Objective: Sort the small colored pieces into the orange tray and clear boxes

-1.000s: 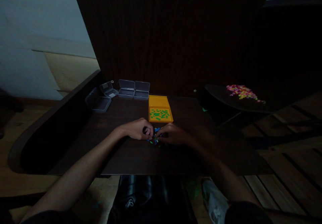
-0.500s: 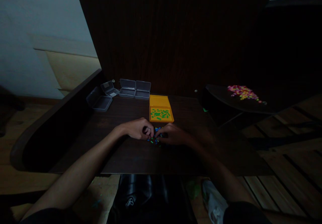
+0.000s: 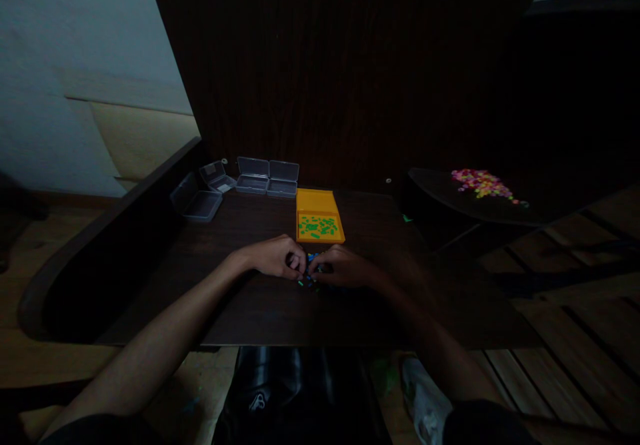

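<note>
In a dim room, beside a pale wall on the left, sit at a dark wooden desk with a dark back panel on its far side. Have left hand curled at the left of a small pile of blue, green and yellow pieces and right hand bent in from its right, near each other but apart. Cannot tell, in this gloom, about thumbs and fingertips meeting or pinching any piece. See the pile between them, partly covered. Just beyond it, see an open yellow box with green pieces scattered in its near half. Farther left, see open clear cases; on a dark ledge at right, a heap of pink and yellow bits
</note>
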Motion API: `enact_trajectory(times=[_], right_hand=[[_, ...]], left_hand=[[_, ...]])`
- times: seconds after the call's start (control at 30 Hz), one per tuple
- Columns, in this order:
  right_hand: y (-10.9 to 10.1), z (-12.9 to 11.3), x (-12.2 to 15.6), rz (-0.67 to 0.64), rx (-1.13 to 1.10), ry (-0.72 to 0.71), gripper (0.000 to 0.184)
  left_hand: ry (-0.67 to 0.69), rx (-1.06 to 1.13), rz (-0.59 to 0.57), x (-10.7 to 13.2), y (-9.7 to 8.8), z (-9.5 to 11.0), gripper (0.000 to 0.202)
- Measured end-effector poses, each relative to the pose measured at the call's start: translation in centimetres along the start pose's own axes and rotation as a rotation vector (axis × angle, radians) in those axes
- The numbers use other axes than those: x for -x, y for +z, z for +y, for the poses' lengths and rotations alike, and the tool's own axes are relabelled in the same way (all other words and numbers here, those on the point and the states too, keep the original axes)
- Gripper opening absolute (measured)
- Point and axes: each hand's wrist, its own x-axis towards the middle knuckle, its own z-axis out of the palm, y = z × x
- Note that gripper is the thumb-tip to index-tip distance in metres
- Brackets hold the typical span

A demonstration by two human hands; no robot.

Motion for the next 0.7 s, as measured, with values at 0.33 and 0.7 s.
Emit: enact_trajectory(times=[0.33,0.7], right_hand=[[-1.5,0.9,0.7,0.171,-0.414,0.091,0.031],[-4.1,4.7,0.3,0.491,-0.404,0.197,0.026]], left_hand=[[-0.084,0.026,-0.014,-0.1,0.0,0.7,0.013],[-0.036,-0.017,0.012,-0.1,0.2,0.4,0.014]])
